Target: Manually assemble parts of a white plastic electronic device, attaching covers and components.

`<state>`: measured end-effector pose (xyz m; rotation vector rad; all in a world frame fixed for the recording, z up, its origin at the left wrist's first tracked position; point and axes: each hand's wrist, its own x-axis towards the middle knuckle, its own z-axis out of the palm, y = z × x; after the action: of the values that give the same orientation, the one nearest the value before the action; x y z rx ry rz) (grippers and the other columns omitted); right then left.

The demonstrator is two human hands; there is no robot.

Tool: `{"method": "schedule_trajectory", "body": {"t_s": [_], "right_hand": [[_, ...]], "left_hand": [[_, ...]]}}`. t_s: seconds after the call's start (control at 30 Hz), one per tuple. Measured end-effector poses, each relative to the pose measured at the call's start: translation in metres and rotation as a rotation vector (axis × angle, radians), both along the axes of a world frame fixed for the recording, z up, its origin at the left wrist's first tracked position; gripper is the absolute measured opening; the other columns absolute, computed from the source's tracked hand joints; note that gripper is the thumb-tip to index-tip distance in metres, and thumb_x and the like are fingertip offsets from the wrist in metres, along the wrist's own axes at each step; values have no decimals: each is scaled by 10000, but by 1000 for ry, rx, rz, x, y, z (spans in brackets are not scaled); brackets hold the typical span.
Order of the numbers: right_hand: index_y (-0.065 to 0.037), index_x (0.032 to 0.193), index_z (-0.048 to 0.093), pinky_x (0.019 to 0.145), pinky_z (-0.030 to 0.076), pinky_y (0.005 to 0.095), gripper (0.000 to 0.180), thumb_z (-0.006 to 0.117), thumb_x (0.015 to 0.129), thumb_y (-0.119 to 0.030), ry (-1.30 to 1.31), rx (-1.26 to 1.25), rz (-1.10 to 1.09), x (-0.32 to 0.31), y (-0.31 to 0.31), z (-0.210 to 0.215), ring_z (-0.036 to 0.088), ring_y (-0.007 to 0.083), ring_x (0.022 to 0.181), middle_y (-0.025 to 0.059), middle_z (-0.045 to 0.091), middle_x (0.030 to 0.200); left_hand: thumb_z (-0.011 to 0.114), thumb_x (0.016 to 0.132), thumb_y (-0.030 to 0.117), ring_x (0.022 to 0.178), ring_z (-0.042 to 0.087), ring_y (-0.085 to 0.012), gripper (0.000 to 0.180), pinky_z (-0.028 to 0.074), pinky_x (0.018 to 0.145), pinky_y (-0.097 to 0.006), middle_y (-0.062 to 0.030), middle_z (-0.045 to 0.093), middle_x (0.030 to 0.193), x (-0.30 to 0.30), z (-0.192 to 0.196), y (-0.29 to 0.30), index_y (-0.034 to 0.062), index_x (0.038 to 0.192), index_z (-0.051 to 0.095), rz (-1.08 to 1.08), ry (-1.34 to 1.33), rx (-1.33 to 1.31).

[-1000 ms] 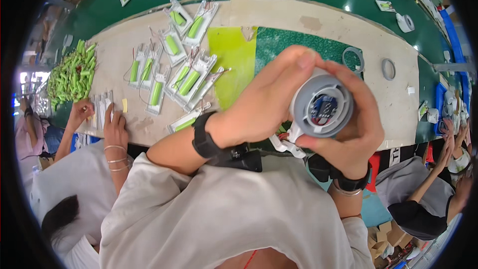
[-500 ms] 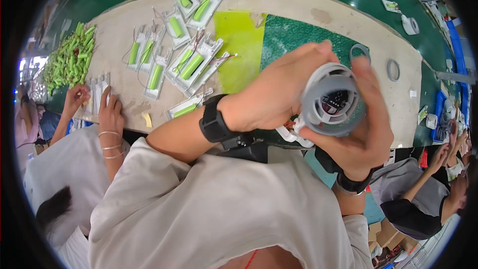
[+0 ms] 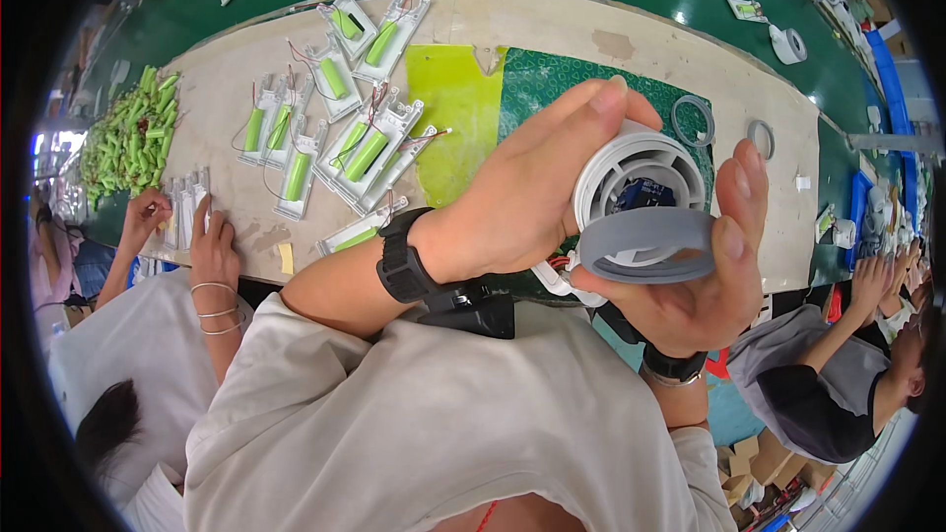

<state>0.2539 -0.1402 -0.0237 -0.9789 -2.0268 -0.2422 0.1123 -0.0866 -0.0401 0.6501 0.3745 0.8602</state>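
Ring (image 3: pixel 645 230) held tilted before the open housing (image 3: pixel 603 172), above the near part of the table (image 3: pixel 788 227).

The white housing is gripped from the left by the left hand (image 3: pixel 537 177), whose fingers are partly hidden behind it; a blue board (image 3: pixel 641 194) is seen inside. By the right hand (image 3: pixel 734 271) the grey ring is held between thumb and fingers, other fingertips raised clear; whether ring and housing touch cannot be told. Farther off, one loose ring (image 3: pixel 709 123) is seen at the green mat's (image 3: pixel 552 79) right edge. Leftward, trays (image 3: pixel 399 118) are filled with green cells (image 3: pixel 367 155); more are heaped at far left.
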Motion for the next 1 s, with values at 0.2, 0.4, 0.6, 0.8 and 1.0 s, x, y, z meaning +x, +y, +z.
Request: {"method": "schedule_trajectory", "body": {"t_s": [0.2,0.4,0.6,0.8,1.0], "right_hand": [[-91,1302,318,948,335,539,934,810,569,-396,20,-74,15,-4,-2,5,434,412,1149,194,463,1236],[-72,1289,345,944,340,538,938,835,538,-350,71,-133,43,-4,-2,3,469,398,1123,223,452,1253],[-23,1264,384,945,372,504,890,849,543,-259,237,-302,69,0,-2,-5,430,413,1164,279,387,1288],[6,1230,428,958,372,421,699,743,690,-309,441,-507,119,-7,0,4,444,341,1174,232,409,1296],[34,1266,375,842,408,309,657,235,919,-506,1239,-908,254,-29,-7,17,518,217,995,176,502,1163]], "left_hand": [[379,938,403,740,526,-68,382,431,581,-204,-37,545,865,-2,0,1,46,1028,480,22,90,149],[375,940,403,770,534,-76,393,443,639,-220,-36,552,860,-3,3,1,37,1029,486,28,75,140],[449,916,366,863,539,-111,395,448,750,-250,-61,562,963,-8,4,5,29,1119,482,28,181,290],[691,713,254,1015,526,-206,615,422,865,-306,-119,499,1177,-14,-1,1,15,1215,428,12,316,433],[754,552,172,912,572,-349,509,484,768,-369,-240,500,1101,-7,6,-15,59,1026,606,404,310,1040]]}}
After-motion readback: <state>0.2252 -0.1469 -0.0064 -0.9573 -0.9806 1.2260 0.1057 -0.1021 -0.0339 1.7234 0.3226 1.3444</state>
